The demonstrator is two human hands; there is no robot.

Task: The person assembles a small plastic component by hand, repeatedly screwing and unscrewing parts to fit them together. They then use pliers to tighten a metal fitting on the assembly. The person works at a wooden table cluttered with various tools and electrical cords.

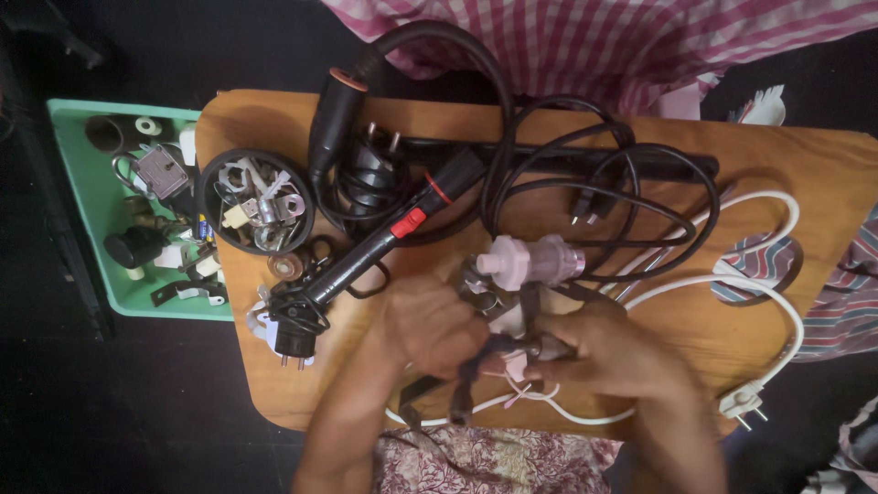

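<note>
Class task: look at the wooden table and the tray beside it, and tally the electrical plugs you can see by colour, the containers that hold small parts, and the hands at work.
Black plugs: 3
White plugs: 1
Containers of small parts: 2, a round black bowl and a green tray
Hands: 2, left hand and right hand
Total: 8

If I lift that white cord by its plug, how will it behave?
Probably floppy: the white cord lies in loose loops across the table. Its plug hangs near the edge and would likely drag the rest. It may snag the black cables it crosses.
</note>
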